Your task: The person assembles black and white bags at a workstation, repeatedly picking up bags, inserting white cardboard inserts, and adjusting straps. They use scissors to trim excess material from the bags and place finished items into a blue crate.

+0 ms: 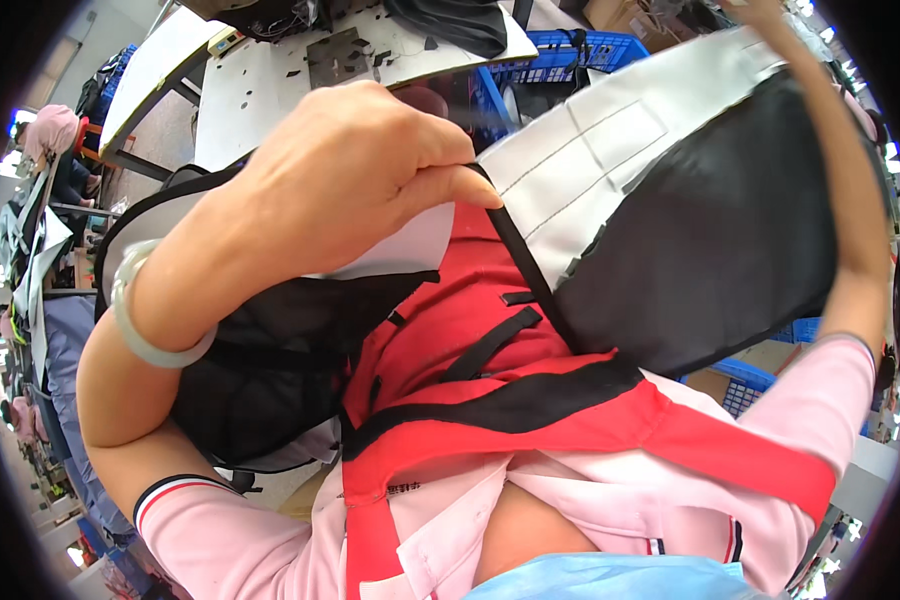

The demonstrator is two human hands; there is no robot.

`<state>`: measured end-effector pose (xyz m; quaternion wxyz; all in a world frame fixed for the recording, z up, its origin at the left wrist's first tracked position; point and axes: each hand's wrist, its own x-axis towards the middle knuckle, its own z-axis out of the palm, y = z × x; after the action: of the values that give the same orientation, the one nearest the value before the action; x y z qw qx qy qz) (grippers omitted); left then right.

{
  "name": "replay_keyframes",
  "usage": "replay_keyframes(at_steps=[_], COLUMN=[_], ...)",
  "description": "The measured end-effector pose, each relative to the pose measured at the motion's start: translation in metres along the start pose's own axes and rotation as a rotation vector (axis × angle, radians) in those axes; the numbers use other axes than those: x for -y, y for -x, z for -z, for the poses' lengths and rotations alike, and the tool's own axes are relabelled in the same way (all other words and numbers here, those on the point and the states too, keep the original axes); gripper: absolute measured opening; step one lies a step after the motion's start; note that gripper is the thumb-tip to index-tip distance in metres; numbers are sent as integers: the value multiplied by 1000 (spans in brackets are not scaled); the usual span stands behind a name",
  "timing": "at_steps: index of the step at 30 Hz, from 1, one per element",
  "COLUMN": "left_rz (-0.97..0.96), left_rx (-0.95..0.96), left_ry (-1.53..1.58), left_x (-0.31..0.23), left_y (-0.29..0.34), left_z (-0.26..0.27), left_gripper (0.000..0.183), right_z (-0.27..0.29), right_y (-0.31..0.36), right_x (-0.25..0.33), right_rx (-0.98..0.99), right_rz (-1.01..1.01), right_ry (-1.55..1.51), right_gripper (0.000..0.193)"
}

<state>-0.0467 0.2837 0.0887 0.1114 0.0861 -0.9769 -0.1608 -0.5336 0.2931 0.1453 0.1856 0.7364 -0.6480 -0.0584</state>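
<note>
My left hand point(360, 175) is closed in a pinch, thumb and fingers on the black-bound edge of a sewn fabric panel point(710, 220). The panel has black cloth and a white, stitched strip point(590, 140), and it spreads up to the right. My right hand point(755, 12) is at the top edge of the picture, by the panel's far corner; its fingers are cut off and blurred. Under my left forearm hangs more black material point(270, 370) with black edging and pale parts. Whether it joins the panel is hidden.
I wear a red apron point(450, 300) with black trim over a pink shirt. Ahead stands a white worktable point(260, 100) with dark scraps and a dark cloth. Blue crates point(590, 50) stand behind the panel, another point(740, 385) under it. A person point(55, 140) is at far left.
</note>
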Motion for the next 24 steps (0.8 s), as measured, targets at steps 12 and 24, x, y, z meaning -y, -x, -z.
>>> replay_keyframes(at_steps=[12, 24], left_rz=[356, 432], left_rx=[2, -7], left_ry=[285, 284], left_x=[82, 134], left_y=[-13, 4], left_z=[-10, 8], left_gripper=[31, 23], right_z=[-15, -48], right_y=[18, -88], right_x=[306, 283], right_rx=[-335, 161], right_rz=[194, 170], right_ry=[-883, -1227], right_gripper=[37, 21])
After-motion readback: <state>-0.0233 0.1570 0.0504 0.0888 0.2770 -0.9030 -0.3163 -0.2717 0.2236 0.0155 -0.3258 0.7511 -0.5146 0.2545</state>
